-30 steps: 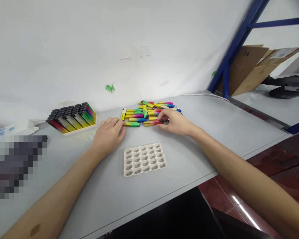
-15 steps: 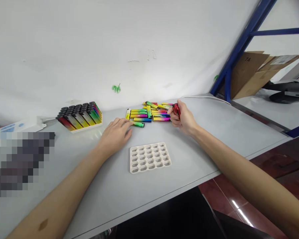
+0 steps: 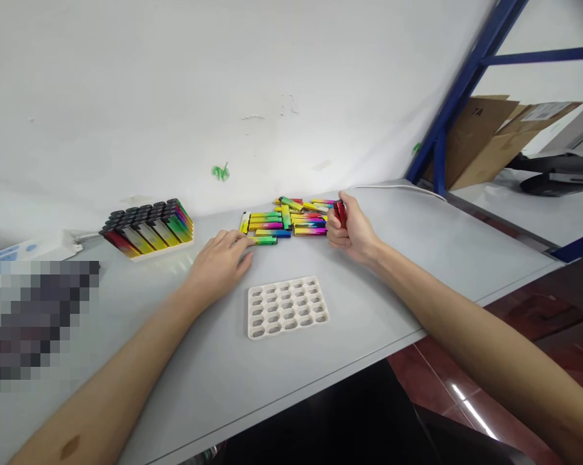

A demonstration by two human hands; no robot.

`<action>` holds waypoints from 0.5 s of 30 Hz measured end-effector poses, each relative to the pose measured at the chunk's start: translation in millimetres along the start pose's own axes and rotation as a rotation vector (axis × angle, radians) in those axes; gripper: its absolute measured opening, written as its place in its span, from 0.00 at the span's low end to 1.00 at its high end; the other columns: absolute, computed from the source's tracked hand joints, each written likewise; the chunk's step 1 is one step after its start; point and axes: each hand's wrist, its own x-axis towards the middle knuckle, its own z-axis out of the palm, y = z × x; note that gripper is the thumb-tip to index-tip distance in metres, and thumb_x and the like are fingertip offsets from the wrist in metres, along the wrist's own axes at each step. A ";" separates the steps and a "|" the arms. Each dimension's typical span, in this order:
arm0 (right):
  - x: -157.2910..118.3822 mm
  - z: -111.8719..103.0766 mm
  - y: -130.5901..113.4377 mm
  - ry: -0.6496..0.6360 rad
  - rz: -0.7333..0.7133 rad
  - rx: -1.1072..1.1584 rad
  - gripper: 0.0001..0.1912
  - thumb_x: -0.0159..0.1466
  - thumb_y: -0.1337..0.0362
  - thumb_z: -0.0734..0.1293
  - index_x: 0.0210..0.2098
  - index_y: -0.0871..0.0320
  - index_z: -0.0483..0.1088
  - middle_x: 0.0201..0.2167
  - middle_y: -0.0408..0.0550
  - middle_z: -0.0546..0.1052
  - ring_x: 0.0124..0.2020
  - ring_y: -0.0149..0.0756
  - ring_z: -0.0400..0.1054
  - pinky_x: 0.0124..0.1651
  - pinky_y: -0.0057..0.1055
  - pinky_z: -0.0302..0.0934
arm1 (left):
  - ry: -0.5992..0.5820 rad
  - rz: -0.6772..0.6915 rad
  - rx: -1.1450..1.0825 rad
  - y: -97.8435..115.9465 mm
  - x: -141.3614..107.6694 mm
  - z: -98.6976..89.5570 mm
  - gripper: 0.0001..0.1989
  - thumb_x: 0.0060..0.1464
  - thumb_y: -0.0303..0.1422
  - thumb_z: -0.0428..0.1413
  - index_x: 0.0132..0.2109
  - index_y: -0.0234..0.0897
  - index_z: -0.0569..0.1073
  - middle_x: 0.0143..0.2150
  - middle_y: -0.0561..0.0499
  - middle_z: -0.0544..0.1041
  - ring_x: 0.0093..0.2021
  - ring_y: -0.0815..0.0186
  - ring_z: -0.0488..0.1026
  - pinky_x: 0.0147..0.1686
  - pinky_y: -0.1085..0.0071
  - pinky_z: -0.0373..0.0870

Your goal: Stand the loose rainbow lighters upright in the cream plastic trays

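Observation:
My right hand (image 3: 352,229) is closed around a red lighter (image 3: 340,213), which it holds up at the right end of the loose lighters. My left hand (image 3: 218,261) lies palm down on the table, fingers stretched out, the tips at the left end of a green lighter (image 3: 265,240). Behind both hands, several shiny rainbow-coloured lighters (image 3: 266,218) lie in a loose pile by the wall. A white tray (image 3: 289,309) with rows of oval holes, no lighters in it, rests on the table between my forearms.
At the left, a filled tray (image 3: 163,248) holds black-topped lighters (image 3: 148,226) upright. A white box (image 3: 32,247) stands beyond it. On the right are a blue metal frame (image 3: 459,84), cardboard boxes (image 3: 485,139) and a black device (image 3: 558,181). A white cable (image 3: 402,186) runs along the wall.
My right hand has turned the red lighter a little more upright. The left hand stays by the green lighter. The whole view has shifted slightly.

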 end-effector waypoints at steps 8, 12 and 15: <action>-0.7 0.2 -4.1 0.014 0.009 0.017 0.25 0.69 0.50 0.53 0.18 0.53 0.49 0.11 0.34 0.44 0.13 0.25 0.32 0.16 0.26 0.32 | -0.017 -0.002 -0.006 -1.3 0.9 -0.1 0.18 0.66 0.36 0.44 0.54 0.36 0.73 0.52 0.41 0.74 0.54 0.51 0.69 0.54 0.53 0.69; -1.2 0.4 -5.5 0.033 -0.016 0.038 0.26 0.69 0.48 0.53 0.18 0.54 0.49 0.11 0.34 0.45 0.13 0.25 0.33 0.15 0.25 0.33 | -0.010 -0.015 -0.013 -2.2 0.2 0.9 0.17 0.65 0.36 0.45 0.53 0.38 0.73 0.51 0.42 0.74 0.54 0.51 0.70 0.53 0.53 0.70; -1.0 0.9 -4.4 0.031 -0.038 0.053 0.29 0.68 0.44 0.54 0.18 0.54 0.49 0.11 0.33 0.45 0.12 0.24 0.34 0.15 0.25 0.33 | -0.005 -0.016 -0.019 -3.0 -0.2 1.4 0.17 0.65 0.36 0.45 0.53 0.38 0.74 0.51 0.42 0.74 0.53 0.51 0.70 0.53 0.52 0.70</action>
